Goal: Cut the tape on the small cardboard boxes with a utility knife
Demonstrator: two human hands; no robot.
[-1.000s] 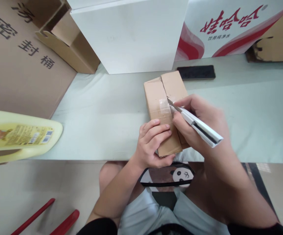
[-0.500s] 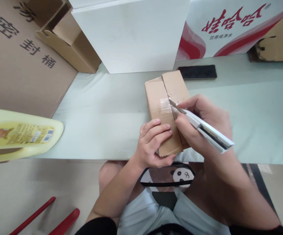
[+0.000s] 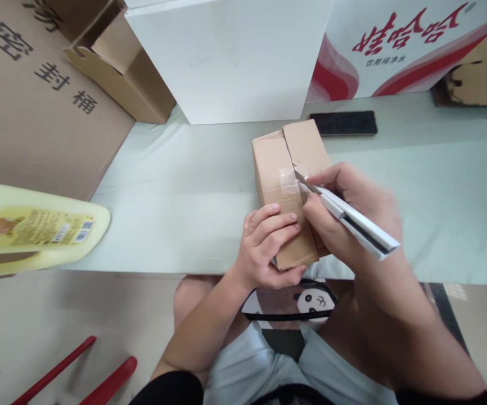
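Note:
A small brown cardboard box (image 3: pixel 274 163) rests on the green-covered table, its top flaps meeting along a seam with a strip of clear tape (image 3: pixel 288 180) across it. My left hand (image 3: pixel 266 242) grips the near left corner of the box, fingers over the top and thumb at the near side. In my right hand (image 3: pixel 353 208) is a white utility knife (image 3: pixel 359 225), blade out. The blade tip touches the seam beside the tape. My right hand covers part of the box's right flap.
A black phone (image 3: pixel 345 123) lies behind the box. At the back stand a white box (image 3: pixel 235 62), a red-and-white printed carton (image 3: pixel 387 79) and an open brown carton (image 3: pixel 142 84). On the left are a large carton (image 3: pixel 49 129) and a yellow jug (image 3: pixel 36 230). The table's front edge is near my lap.
The whole view has shifted slightly. The knife stays at the seam near the tape with hardly any movement, and my left hand keeps its hold on the box.

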